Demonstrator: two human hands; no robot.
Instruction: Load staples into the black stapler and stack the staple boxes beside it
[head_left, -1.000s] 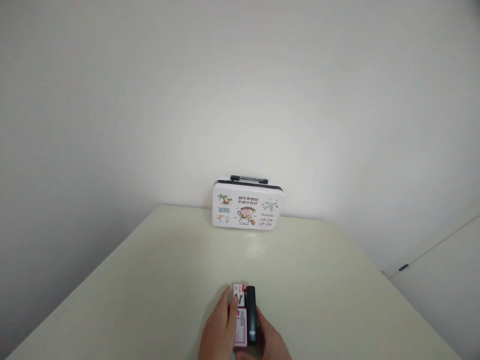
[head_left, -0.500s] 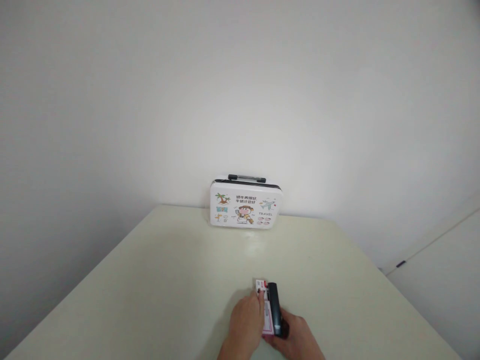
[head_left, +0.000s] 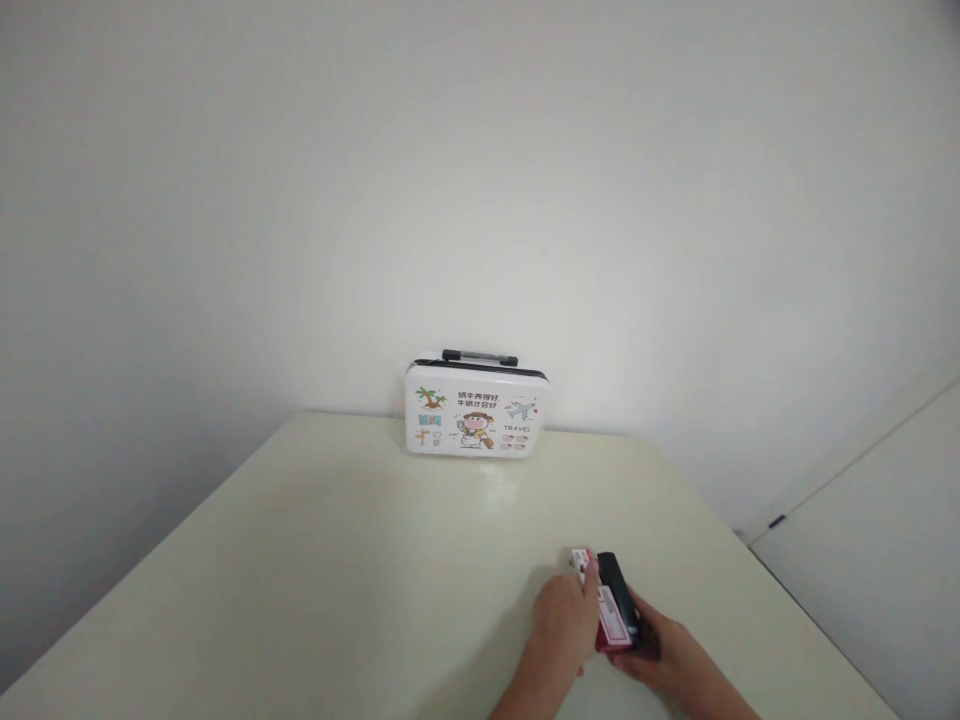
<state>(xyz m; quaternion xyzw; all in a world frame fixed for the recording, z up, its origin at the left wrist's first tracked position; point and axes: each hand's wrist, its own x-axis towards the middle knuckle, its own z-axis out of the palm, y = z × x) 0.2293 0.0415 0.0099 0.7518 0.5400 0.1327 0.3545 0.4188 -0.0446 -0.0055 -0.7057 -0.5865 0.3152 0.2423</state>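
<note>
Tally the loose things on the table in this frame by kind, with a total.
Small white suitcase with cartoon print, standing by the wall: 1
Pink-and-white box, between left hand and right hand: 1
Black oblong device, beside the box: 1
Total: 3

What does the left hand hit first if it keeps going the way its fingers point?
The left hand already rests on the pink-and-white box. Beyond it the cream table looks free; the white travel case seems left of that line, though depth is unclear.
</note>
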